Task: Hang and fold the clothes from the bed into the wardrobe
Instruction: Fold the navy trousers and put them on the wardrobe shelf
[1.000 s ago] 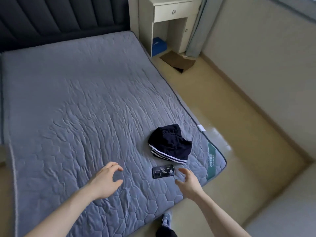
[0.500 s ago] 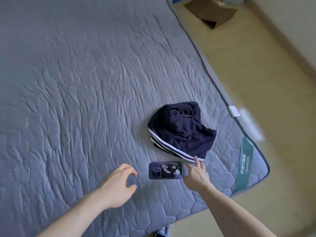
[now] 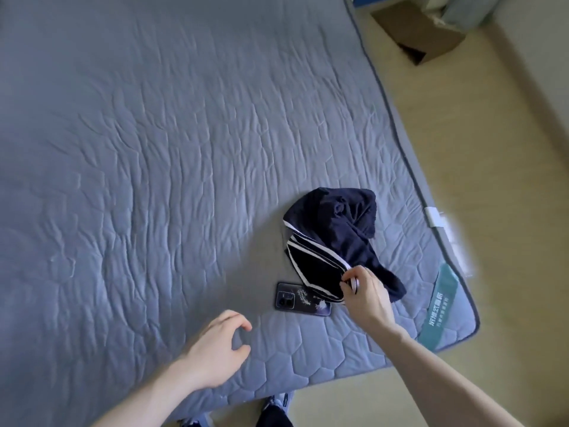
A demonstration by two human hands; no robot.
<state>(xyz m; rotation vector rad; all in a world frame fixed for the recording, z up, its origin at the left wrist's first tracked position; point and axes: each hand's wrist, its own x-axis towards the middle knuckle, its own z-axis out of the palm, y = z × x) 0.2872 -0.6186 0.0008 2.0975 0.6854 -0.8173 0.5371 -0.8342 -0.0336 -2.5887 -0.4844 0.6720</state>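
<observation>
a home bedroom: a bed with a grey quilted cover fills most of the view, dark shorts and a phone lying on it, bare floor beside.

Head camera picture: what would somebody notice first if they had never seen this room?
First, the dark navy garment with white stripes, crumpled near the bed's lower right corner, with the right hand pinching its striped edge. Next, a dark phone lies flat on the grey quilted mattress, partly under the garment. The left hand hovers loosely curled near the bed's near edge, holding nothing.
</observation>
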